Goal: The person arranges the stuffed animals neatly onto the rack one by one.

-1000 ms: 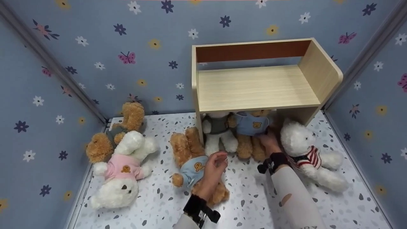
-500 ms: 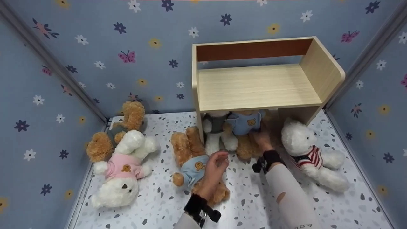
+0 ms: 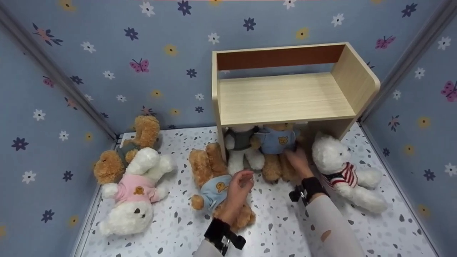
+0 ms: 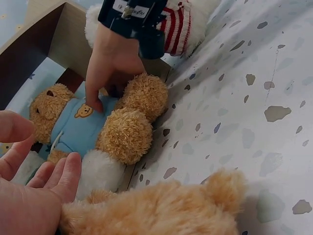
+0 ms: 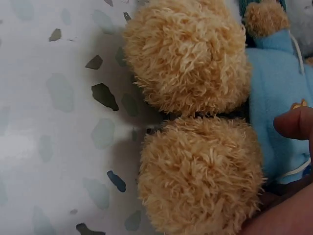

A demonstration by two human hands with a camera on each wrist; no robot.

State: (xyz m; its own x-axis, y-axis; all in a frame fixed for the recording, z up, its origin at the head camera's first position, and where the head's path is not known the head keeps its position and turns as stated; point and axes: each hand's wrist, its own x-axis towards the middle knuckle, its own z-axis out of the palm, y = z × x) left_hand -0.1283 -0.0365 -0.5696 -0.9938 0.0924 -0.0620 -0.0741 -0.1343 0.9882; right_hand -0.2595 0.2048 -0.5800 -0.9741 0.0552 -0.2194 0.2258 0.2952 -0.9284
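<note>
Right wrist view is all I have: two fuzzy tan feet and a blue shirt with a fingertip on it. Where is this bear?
Observer: The brown bear in the blue shirt sits under the wooden shelf, beside a white bear in a grey shirt.
Operator: What is the right hand doing?
Observer: The right hand reaches under the shelf; in the left wrist view its fingertip presses the shirt near the bear logo.
Operator: And the left hand?
Observer: The left hand hovers, fingers loosely curled, over another brown bear in blue lying on the floor.
</note>
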